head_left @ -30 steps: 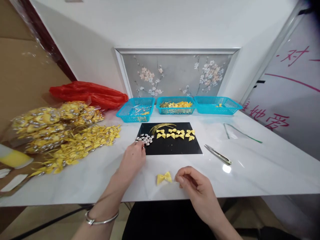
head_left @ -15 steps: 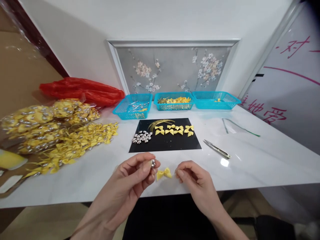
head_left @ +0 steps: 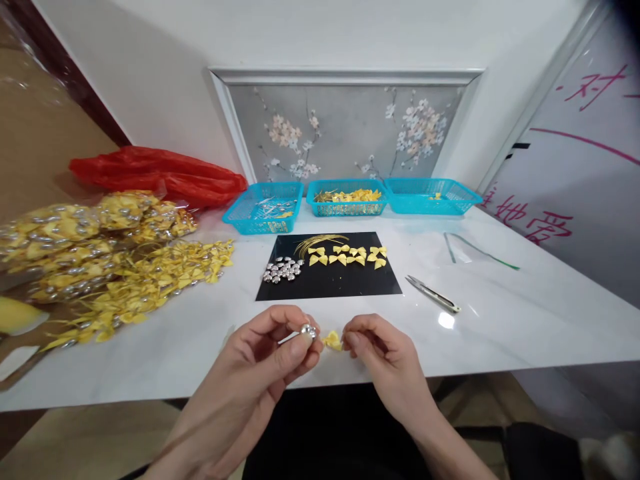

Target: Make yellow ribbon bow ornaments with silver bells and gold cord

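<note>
My left hand (head_left: 277, 350) is closed, pinching a shiny silver bead (head_left: 308, 331) between thumb and fingertips; whether there is more than one cannot be made out. Between my two hands is a yellow ribbon bow (head_left: 333, 340), its left side partly behind my left fingertips. My right hand (head_left: 383, 357) is closed too, thumb against forefinger, right beside the bow's right edge. What those fingers pinch is too small or hidden to see. Beyond the hands, a black mat (head_left: 330, 285) carries loose silver beads (head_left: 283, 269), several yellow bows (head_left: 349, 255) and thin gold wires (head_left: 320, 243).
Thread snips (head_left: 433, 293) lie right of the mat, near a green strip (head_left: 483, 251). Three blue baskets (head_left: 263, 225), (head_left: 349, 209), (head_left: 433, 207) line the back. Yellow bow-and-bead strands (head_left: 150, 280), bagged bundles (head_left: 65, 230) and a red plastic bag (head_left: 160, 177) lie left.
My right hand has moved left, closer to my left hand and the bow. More of the silver bead shows in my left fingers. The bow now appears narrower and partly covered.
</note>
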`<state>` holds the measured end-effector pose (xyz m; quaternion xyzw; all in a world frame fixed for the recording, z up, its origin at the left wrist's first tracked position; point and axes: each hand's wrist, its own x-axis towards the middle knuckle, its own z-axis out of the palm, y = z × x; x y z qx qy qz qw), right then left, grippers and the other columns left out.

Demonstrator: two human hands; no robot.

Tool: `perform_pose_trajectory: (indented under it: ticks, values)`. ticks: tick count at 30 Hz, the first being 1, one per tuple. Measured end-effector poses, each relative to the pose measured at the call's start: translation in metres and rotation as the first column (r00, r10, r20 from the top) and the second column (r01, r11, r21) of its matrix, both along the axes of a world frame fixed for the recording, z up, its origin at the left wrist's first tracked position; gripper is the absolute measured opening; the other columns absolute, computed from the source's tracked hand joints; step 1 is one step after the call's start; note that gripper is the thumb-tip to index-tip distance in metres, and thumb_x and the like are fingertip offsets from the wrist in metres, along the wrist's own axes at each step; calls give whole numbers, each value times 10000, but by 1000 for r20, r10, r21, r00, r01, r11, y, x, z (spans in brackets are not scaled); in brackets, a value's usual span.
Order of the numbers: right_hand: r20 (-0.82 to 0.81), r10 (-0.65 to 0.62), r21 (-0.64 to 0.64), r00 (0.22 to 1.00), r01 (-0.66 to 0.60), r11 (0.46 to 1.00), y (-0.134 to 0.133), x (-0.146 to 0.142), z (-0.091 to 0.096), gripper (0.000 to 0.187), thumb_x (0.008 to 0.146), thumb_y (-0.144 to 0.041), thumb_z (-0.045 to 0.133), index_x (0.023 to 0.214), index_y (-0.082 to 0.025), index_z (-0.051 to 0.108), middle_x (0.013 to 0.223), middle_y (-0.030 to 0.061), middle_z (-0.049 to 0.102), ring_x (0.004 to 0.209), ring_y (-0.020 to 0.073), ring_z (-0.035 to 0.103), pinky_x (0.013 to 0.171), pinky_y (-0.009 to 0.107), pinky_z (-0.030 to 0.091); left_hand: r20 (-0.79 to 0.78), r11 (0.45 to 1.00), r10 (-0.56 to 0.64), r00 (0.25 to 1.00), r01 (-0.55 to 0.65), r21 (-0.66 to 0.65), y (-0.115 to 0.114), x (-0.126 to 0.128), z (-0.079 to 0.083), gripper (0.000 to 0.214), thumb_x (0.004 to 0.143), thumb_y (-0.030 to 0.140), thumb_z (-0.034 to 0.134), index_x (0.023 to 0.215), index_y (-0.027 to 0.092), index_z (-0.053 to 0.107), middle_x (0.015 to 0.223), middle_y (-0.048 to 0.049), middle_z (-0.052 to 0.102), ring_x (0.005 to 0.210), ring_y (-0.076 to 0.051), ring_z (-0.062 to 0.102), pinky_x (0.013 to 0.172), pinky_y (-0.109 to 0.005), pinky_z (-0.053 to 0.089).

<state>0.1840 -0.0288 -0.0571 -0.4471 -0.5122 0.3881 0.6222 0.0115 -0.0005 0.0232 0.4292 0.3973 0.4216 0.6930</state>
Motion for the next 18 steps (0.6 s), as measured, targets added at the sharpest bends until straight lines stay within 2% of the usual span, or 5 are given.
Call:
perform_pose_trajectory:
  ticks: [7,10,12,15,18]
  values:
    - [7,3,-22,1000,-3,1000,0,0,-3,131,925,-289,594,856,-198,659,774,14,674,710,147,635,664,246,530,-69,997,50,996,-45,69,-1,2,-1,193,651,294,893,778,229,762,816,0,720,763,-135,701,728,-190,602]
    - [14,7,-28,1000,-6,1000,1,0,-4,152,926,-306,597,840,-195,656,761,16,672,701,148,632,649,242,521,-205,966,184,961,-138,219,9,1,-9,209,678,333,849,805,209,738,831,-17,726,780,-176,723,753,-272,620]
    - [17,9,-30,1000,-9,1000,1,-1,-4,159,924,-314,607,833,-193,656,747,15,670,690,145,626,635,234,509,-296,894,362,884,-239,379,29,-6,-17,217,733,364,785,834,190,704,834,-20,717,789,-191,723,801,-341,617]
    - [18,14,-32,1000,-14,999,1,-2,-5,165,922,-328,619,840,-191,661,734,14,666,685,146,623,637,232,506,-349,764,594,725,-371,528,82,-25,-23,201,874,299,677,1033,180,651,933,-22,703,864,-183,699,834,-376,592]
    - [25,24,-37,999,-23,999,0,-2,-6,175,925,-334,622,835,-191,667,740,17,664,693,151,621,644,236,503,-479,694,701,528,-354,627,142,-48,-21,246,938,294,641,1141,156,642,1134,-79,683,946,-222,683,797,-421,586]
